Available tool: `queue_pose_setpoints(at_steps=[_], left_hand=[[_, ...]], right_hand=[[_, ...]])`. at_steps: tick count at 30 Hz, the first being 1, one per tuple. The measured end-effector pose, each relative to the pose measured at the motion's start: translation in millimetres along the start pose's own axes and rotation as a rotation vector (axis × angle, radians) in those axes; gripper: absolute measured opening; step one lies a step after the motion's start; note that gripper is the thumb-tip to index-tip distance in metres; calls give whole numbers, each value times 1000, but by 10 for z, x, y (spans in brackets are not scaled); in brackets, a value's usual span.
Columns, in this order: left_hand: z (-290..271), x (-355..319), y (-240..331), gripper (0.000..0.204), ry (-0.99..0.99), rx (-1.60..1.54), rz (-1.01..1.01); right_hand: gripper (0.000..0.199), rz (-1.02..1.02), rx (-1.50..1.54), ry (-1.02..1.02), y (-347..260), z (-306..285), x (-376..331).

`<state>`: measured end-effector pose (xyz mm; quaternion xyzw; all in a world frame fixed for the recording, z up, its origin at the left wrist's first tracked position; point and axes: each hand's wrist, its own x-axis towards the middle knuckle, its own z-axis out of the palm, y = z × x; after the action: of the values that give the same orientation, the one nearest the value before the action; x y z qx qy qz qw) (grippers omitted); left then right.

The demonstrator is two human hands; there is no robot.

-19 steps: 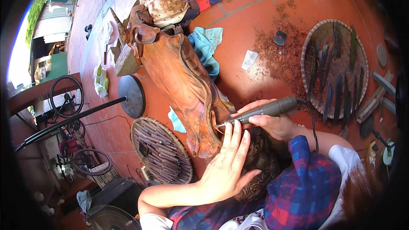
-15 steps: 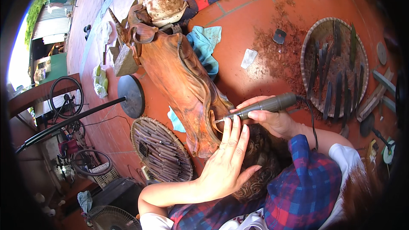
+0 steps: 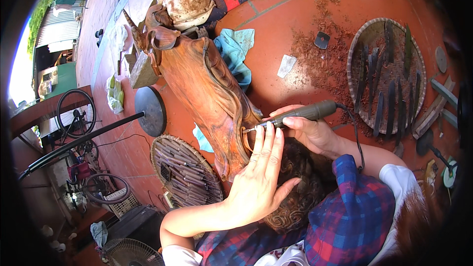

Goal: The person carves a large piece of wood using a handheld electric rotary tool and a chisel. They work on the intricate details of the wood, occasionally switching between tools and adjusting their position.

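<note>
A reddish-brown wood carving (image 3: 194, 86) with flowing drapery folds lies slantwise before me. Its near end, with carved curls (image 3: 290, 212), is by my lap. My right hand (image 3: 315, 135) is closed round a dark green handheld rotary tool (image 3: 310, 112), whose cord trails down on the right. The tool's thin bit points left and meets, or nearly meets, a curved fold edge in the wood. My left hand (image 3: 256, 182) lies flat on the carving, fingers stretched out and thumb apart. Its fingertips are beside the front of the tool, apparently touching it.
A round basket of slim handled tools (image 3: 185, 172) stands left; another basket (image 3: 352, 64) with dark flat files stands right. A blue cloth (image 3: 231, 56) lies beside the carving. Wood shavings (image 3: 320, 69) cover the red tiles. A black stand (image 3: 150, 111) and a fan (image 3: 133, 253) are at left.
The rotary tool and my right hand have shifted slightly left. My left hand stays flat in nearly the same place, and the carving lies as before.
</note>
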<state>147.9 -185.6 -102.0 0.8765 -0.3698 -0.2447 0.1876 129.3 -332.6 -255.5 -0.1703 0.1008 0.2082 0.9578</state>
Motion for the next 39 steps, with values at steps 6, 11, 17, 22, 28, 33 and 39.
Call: queue_pose_setpoints(at_steps=[6, 11, 17, 22, 28, 33, 39], left_hand=[[8, 37, -29, 93, 36, 1, 27], [25, 12, -37, 93, 36, 20, 23], [-15, -8, 19, 94, 8, -2, 16], [-64, -99, 98, 95, -16, -23, 3], [-50, -65, 61, 96, 6, -2, 33], [-39, -13, 17, 95, 2, -2, 20], [-16, 29, -20, 94, 50, -3, 16]], right_hand=[[31, 28, 44, 12, 29, -62, 20], [31, 35, 59, 13, 42, -46, 12], [31, 32, 62, 6, 52, -27, -38], [30, 50, 13, -27, 24, 17, -91], [29, 64, 22, -9, 0, 21, -74], [29, 36, -32, -3, -57, 11, 0], [28, 4, -79, -10, -111, 27, 65]])
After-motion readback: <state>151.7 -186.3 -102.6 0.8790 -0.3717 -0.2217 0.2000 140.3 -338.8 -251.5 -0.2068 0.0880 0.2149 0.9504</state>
